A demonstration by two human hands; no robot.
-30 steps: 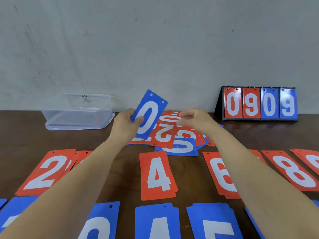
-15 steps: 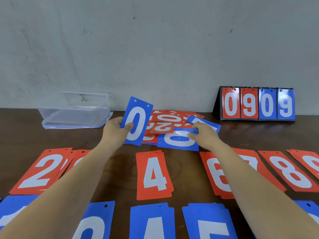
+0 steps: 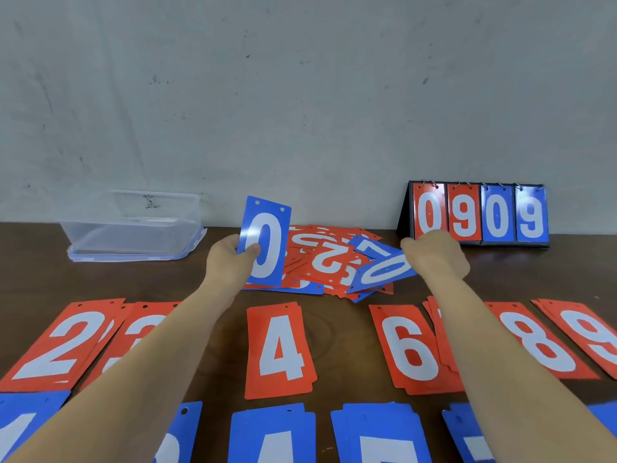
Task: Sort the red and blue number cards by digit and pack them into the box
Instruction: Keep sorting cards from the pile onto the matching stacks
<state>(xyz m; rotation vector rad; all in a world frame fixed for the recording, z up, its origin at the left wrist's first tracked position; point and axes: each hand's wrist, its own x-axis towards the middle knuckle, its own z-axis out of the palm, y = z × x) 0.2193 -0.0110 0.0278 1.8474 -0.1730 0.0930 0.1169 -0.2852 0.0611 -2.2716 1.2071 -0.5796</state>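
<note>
Right hand (image 3: 434, 259) pinching tilted blue 0 (image 3: 384, 270) (newly off pile (image 3: 320, 259)), left hand (image 3: 227, 265) still gripping upright blue 0 (image 3: 270, 242)

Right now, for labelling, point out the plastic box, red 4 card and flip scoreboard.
plastic box (image 3: 130, 237), head view, front wall.
red 4 card (image 3: 287, 362), head view, white digit.
flip scoreboard (image 3: 496, 217), head view, third card.

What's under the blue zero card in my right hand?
The unsorted pile: red card edges and a blue corner show beneath the blue zero card; their digits are covered.
</note>
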